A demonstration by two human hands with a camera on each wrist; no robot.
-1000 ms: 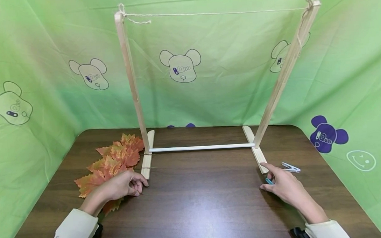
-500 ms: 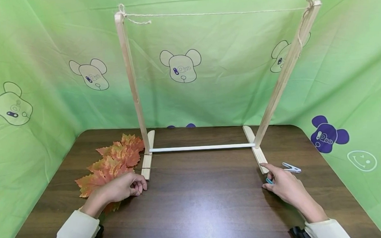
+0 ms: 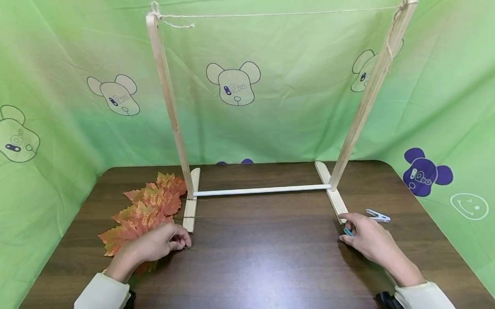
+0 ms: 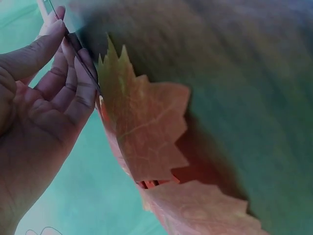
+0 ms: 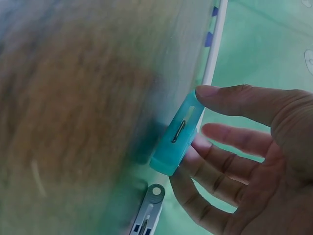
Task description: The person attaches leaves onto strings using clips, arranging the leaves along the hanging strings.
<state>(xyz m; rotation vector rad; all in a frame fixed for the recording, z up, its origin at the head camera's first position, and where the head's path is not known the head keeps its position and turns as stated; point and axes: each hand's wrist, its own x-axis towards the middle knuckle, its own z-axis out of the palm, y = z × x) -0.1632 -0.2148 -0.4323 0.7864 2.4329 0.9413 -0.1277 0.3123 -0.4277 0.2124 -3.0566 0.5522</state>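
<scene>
At the left of the head view, my left hand (image 3: pixel 160 241) pinches the thin dark stem (image 4: pixel 80 61) of an orange artificial maple leaf (image 4: pixel 146 122) between thumb and fingers. Several more autumn leaves (image 3: pixel 151 208) lie beyond this hand, beside the stand's left foot. On the right, my right hand (image 3: pixel 371 241) holds a turquoise clothespin (image 5: pixel 178 132), thumb on one end and fingers along its side. In the head view most of that clothespin is hidden by the hand. A pale grey clothespin (image 3: pixel 378 215) lies on the table just past the right hand.
A wooden stand rises at the back, its left post (image 3: pixel 167 93) and right post (image 3: pixel 372 91) joined low by a white rod (image 3: pixel 261 190). Twine (image 3: pixel 279 13) stretches between the post tops. A green printed cloth (image 3: pixel 287 121) surrounds the brown table (image 3: pixel 259 263).
The head view has tilted very slightly. My left fingertips have drawn back a little from the stand's foot; the right hand keeps its hold on the turquoise clothespin with barely any movement.
</scene>
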